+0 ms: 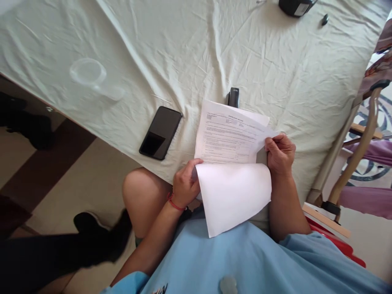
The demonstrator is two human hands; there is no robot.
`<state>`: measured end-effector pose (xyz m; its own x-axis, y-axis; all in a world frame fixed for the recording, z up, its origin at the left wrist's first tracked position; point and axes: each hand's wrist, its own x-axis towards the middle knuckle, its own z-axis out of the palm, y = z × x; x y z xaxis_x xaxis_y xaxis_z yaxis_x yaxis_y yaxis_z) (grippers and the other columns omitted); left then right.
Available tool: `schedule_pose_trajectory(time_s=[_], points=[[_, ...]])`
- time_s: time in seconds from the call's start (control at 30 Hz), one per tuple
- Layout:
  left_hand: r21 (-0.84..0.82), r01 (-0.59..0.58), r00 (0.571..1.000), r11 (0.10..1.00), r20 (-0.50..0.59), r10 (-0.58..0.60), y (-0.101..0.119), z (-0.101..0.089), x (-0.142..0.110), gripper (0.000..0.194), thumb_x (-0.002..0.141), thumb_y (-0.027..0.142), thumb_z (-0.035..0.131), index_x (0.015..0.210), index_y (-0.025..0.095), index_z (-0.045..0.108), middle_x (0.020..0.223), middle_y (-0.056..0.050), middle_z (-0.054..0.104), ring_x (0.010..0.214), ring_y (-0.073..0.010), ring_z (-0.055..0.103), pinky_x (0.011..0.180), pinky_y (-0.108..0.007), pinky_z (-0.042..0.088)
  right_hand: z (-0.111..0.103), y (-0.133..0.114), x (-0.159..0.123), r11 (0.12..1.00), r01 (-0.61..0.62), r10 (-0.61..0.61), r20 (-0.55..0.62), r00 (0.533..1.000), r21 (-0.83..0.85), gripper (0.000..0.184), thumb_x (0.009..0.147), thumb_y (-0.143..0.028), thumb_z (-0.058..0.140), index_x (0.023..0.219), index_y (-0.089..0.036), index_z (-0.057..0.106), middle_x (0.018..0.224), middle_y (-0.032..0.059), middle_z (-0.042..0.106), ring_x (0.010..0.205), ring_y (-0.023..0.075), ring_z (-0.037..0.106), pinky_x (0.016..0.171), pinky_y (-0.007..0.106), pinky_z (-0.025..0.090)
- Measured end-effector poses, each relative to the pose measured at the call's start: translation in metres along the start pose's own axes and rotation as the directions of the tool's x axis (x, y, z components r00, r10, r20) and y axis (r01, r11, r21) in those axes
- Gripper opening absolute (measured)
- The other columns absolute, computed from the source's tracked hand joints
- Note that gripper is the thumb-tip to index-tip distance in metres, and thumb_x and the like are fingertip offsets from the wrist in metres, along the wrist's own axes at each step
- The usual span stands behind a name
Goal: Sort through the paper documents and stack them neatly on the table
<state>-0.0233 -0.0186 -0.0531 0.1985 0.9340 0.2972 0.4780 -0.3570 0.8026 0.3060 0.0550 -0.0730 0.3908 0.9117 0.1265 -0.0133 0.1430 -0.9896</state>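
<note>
A printed sheaf of papers (226, 134) lies near the table's front edge, with lines of small text facing me. Its top sheet (235, 196) is folded over toward my body, blank white side up. My left hand (186, 183), with a red cord at the wrist, grips the left edge of the papers at the fold. My right hand (280, 153) pinches the right edge of a printed page and lifts that corner slightly. Behind the papers a black stapler-like object (233, 97) is partly covered by them. A black smartphone (161, 132) lies face up to the left.
The table has a wrinkled pale cloth (171, 49). A clear round plastic lid or container (88, 72) sits at the left. Far right hold a black object (295, 6) and a small dark piece (325, 19). A wooden chair arm (369, 134) stands right; another person's dark-clothed leg (61, 253) is lower left.
</note>
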Motion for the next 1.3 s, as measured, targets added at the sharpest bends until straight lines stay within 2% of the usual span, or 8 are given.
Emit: schedule_pose_trajectory(time_s=[0.2,0.37,0.6,0.67,0.8,0.87,1.03,1.3], points=[[-0.002,0.153,0.988,0.988,0.009,-0.153,-0.002,0.003,-0.007,0.061,0.105,0.030,0.058,0.160,0.012,0.042,0.092,0.000,0.070,0.066,-0.0200,0.064,0.062,-0.030,0.047,-0.003,-0.014,0.001,0.955,-0.074,0.057,0.068,0.996,0.287,0.030,0.070,-0.046,0.098,0.083,-0.030,0.077,0.102,0.0022,0.080,0.105,0.0272,0.077,0.105,0.047,0.064],[0.052,0.089,0.996,0.995,-0.028,-0.087,-0.005,0.003,-0.009,0.069,0.104,0.030,0.056,0.167,0.012,0.037,0.118,-0.010,0.074,0.086,-0.0253,0.074,0.071,-0.033,0.056,-0.015,-0.021,-0.003,0.890,-0.097,-0.086,0.372,0.924,0.447,0.021,0.080,-0.050,0.090,0.075,-0.033,0.077,0.121,0.0018,0.084,0.110,0.0270,0.079,0.092,0.045,0.069],[-0.005,0.005,1.000,1.000,-0.024,-0.005,0.002,0.000,-0.002,0.033,0.102,0.017,0.058,0.134,0.023,0.060,0.105,0.001,0.072,0.079,-0.0162,0.069,0.070,-0.023,0.052,-0.028,-0.016,0.012,0.840,-0.194,-0.438,0.845,0.307,0.506,0.039,0.091,-0.062,0.081,0.072,-0.027,0.082,0.101,0.0079,0.087,0.059,0.0185,0.077,0.053,0.031,0.061],[-0.018,-0.021,0.999,1.000,-0.025,0.020,0.002,0.000,-0.002,0.029,0.099,0.015,0.057,0.127,0.023,0.059,0.103,0.003,0.070,0.079,-0.0142,0.067,0.068,-0.022,0.049,-0.028,-0.017,0.013,0.886,-0.207,-0.329,0.876,0.353,0.416,0.046,0.092,-0.067,0.078,0.071,-0.026,0.082,0.092,0.0075,0.085,0.052,0.0153,0.071,0.049,0.028,0.059],[-0.049,-0.035,0.999,0.998,-0.022,0.034,0.000,0.000,-0.002,0.022,0.100,0.017,0.057,0.121,0.023,0.058,0.101,0.005,0.069,0.073,-0.0115,0.062,0.064,-0.021,0.045,-0.017,-0.020,0.007,0.923,-0.110,-0.084,0.472,0.878,0.369,0.036,0.094,-0.056,0.084,0.077,-0.024,0.078,0.084,0.0034,0.079,0.048,0.0086,0.059,0.047,0.023,0.053],[-0.055,-0.027,0.999,0.998,-0.025,0.026,-0.001,0.000,-0.002,0.021,0.100,0.018,0.057,0.120,0.023,0.057,0.098,0.006,0.068,0.069,-0.0112,0.060,0.062,-0.021,0.043,-0.008,-0.022,0.005,0.946,-0.041,-0.012,0.158,0.987,0.322,0.033,0.087,-0.048,0.093,0.074,-0.022,0.076,0.078,0.0022,0.074,0.052,0.0083,0.058,0.046,0.020,0.049],[-0.036,0.051,0.998,0.998,-0.018,-0.052,-0.006,0.003,-0.008,0.030,0.102,0.025,0.058,0.132,0.022,0.058,0.106,0.002,0.073,0.074,-0.0142,0.066,0.060,-0.024,0.044,0.003,-0.023,0.008,0.962,-0.067,0.088,-0.066,0.994,0.265,0.038,0.077,-0.048,0.098,0.072,-0.021,0.071,0.076,0.0009,0.073,0.051,0.0076,0.053,0.042,0.019,0.041],[-0.012,0.111,0.992,0.994,-0.062,-0.111,-0.010,0.010,-0.012,0.043,0.110,0.031,0.058,0.151,0.019,0.049,0.127,-0.008,0.074,0.098,-0.0242,0.077,0.082,-0.032,0.060,0.005,-0.021,0.007,0.968,-0.082,0.101,-0.068,0.993,0.238,0.039,0.075,-0.049,0.099,0.071,-0.022,0.072,0.075,0.0004,0.075,0.051,0.0078,0.055,0.043,0.020,0.043]])
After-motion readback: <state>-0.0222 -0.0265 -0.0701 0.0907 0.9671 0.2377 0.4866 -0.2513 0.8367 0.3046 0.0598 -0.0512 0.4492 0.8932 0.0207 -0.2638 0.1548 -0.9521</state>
